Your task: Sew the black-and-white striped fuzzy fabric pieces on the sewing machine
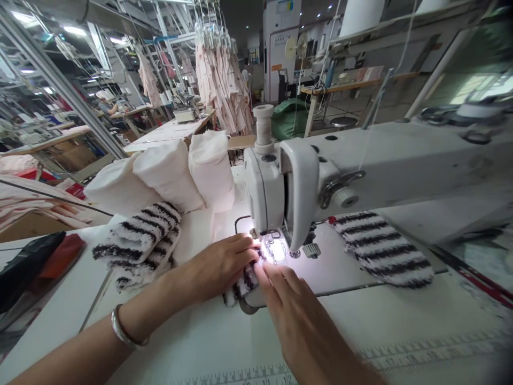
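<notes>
Under the lit head of a white sewing machine [266,187], a small black-and-white striped fluffy fabric piece [247,282] lies near the needle area. My left hand [218,267] has its fingers bent over the fabric's left side, gripping it close to the presser foot. From the front right, my right hand [294,313] holds the near edge with closed fingertips. Much of the fabric is hidden beneath the hands. Another striped fabric piece [385,248] rests flat right of the needle. Folded striped pieces [146,240] are heaped on the left.
White fluffy fabric rolls [212,168] stand behind the machine on the left. A printed ruler scale [433,347] runs along the front table edge. Red-and-black tweezers or scissors [476,280] lie at right, their kind unclear. Dark and red cloth [48,267] sits far left.
</notes>
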Available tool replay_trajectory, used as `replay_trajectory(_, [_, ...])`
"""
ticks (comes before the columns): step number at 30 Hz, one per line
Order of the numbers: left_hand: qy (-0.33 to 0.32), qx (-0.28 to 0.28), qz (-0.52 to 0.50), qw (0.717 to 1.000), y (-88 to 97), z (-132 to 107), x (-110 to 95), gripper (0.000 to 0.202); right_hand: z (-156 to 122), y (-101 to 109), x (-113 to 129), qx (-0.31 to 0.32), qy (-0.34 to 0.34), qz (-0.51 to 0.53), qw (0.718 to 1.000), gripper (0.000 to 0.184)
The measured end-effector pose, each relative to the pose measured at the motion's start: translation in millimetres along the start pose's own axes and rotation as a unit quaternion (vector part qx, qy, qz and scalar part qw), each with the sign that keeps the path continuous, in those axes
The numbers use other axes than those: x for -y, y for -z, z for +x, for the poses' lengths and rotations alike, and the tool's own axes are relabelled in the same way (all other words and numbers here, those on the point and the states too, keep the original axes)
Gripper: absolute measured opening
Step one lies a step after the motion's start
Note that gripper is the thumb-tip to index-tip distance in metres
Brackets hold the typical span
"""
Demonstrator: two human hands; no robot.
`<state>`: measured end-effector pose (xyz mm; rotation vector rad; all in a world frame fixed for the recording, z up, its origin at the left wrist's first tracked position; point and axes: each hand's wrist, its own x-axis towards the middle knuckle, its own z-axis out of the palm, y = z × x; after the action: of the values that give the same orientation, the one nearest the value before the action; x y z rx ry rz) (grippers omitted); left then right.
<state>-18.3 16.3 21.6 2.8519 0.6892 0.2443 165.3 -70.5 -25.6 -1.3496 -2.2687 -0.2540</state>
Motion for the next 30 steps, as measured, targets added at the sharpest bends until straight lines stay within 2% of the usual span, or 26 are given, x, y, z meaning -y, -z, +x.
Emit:
replay_trajectory(3, [-0.011, 0.025, -0.041, 0.999, 4.8, -3.8, 7.7, 0.035, -6.4, -4.6, 8.2, -0.011, -0.029, 0.002, 1.000, 0.060])
replay_trajectory(7, [0.004, 0.020, -0.030, 0.999, 2.7, -10.0, 3.6, 0.042, -14.5, -9.7, -3.5, -0.008, -0.031, 0.021, 0.999, 0.058])
replay_trajectory(13, [0.095, -0.046, 0.046, 0.993, -20.8, -12.1, -24.5, 0.042, -3.7, -1.0, -29.4, 0.062, -0.034, 0.075, 0.995, 0.056])
replay_trajectory(17, [0.126, -0.094, 0.072, 0.985, -31.3, -8.1, -38.7, 0.041, 6.6, 4.2, -39.0, 0.091, -0.041, 0.081, 0.992, 0.059])
replay_trajectory(22, [0.098, -0.100, 0.021, 0.990, -35.0, -4.9, -38.3, 0.040, 3.8, 5.4, -34.2, 0.077, -0.035, 0.061, 0.995, 0.048])
replay_trajectory(26, [0.110, -0.115, 0.033, 0.987, -36.0, -2.5, -36.6, 0.036, 4.5, 7.9, -30.4, 0.091, -0.056, 0.052, 0.993, 0.042])
replay_trajectory(30, [0.103, -0.116, -0.012, 0.988, -28.4, 0.4, -42.1, 0.023, -2.1, 13.2, -31.3, 0.076, -0.065, 0.019, 0.995, 0.057])
